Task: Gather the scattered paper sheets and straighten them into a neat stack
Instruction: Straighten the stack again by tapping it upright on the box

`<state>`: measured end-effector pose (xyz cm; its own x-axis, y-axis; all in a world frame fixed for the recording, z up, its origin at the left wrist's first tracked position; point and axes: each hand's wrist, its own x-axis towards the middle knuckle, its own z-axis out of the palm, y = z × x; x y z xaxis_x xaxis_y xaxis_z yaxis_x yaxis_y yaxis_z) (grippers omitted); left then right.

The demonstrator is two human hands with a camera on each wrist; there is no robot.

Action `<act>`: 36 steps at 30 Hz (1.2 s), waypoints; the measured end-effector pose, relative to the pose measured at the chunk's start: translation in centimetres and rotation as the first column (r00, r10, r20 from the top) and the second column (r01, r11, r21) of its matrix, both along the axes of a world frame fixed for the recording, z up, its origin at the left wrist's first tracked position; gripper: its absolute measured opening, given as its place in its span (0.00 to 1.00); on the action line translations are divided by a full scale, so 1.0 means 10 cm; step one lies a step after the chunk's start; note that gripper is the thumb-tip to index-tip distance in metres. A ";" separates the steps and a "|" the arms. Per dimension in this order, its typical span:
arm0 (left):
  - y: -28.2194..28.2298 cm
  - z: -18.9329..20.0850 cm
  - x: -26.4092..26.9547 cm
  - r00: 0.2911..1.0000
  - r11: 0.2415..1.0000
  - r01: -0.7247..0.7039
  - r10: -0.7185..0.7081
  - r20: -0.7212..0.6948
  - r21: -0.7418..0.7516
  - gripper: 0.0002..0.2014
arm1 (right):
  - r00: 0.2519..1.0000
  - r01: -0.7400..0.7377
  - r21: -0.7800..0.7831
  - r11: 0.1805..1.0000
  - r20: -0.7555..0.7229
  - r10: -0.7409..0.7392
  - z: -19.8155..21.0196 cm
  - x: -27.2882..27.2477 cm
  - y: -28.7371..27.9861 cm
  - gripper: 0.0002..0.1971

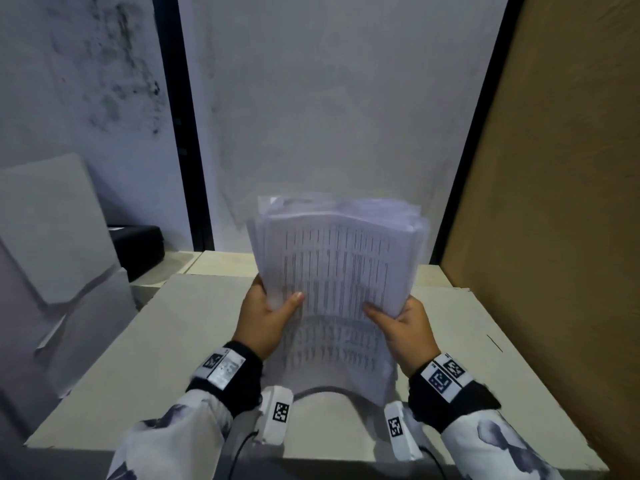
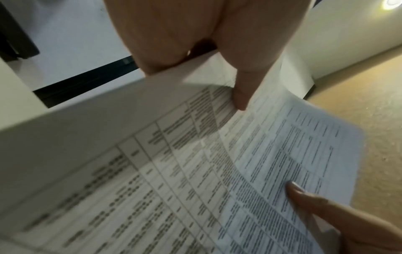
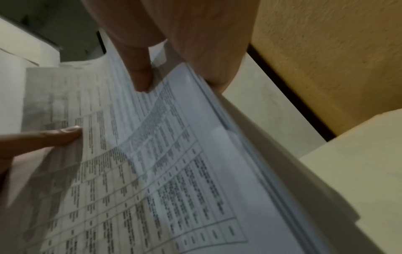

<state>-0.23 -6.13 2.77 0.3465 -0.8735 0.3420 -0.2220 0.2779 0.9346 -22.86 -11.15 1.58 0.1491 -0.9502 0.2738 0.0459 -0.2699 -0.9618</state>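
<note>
Sheets [image 1: 337, 261] stood gathered, left hand [image 1: 265, 315] and right hand [image 1: 405, 327] pinching each side; above the grip top edges looked ragged, so tapping square on the box [image 1: 145, 358] seemed next

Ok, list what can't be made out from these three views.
- Printed text on the paper stack: blurred in every view, unreadable.
- Fingers of the left hand and right hand: behind the sheets in the head view; only thumbs show.
- Sheet count: top edges smeared by motion.
- Black box at left: partly hidden by the grey panel; what it is cannot be told.
- Stack's lower edge: cut off in both wrist views.
</note>
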 end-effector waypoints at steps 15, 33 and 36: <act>0.05 -0.03 -0.05 0.996 1.000 0.016 -0.014 -0.085 0.023 0.28 | 0.994 0.016 0.114 0.993 0.107 -0.028 -0.15 -0.04 0.03 0.17; -0.04 0.36 -0.12 1.000 0.992 0.002 -0.004 -0.013 -0.126 0.16 | 0.990 0.070 -0.047 0.996 0.126 -0.063 0.26 0.05 0.05 0.11; 0.00 0.31 -0.07 0.998 0.994 0.003 -0.010 -0.060 -0.113 0.18 | 0.990 0.072 -0.026 0.997 0.126 -0.068 0.28 -0.05 0.09 0.14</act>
<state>-0.91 -6.12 5.89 0.3641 -0.8328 0.4170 -0.1643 0.3832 0.9089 -23.34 -10.30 4.39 0.0451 -0.9479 0.3152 0.1454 -0.3060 -0.9409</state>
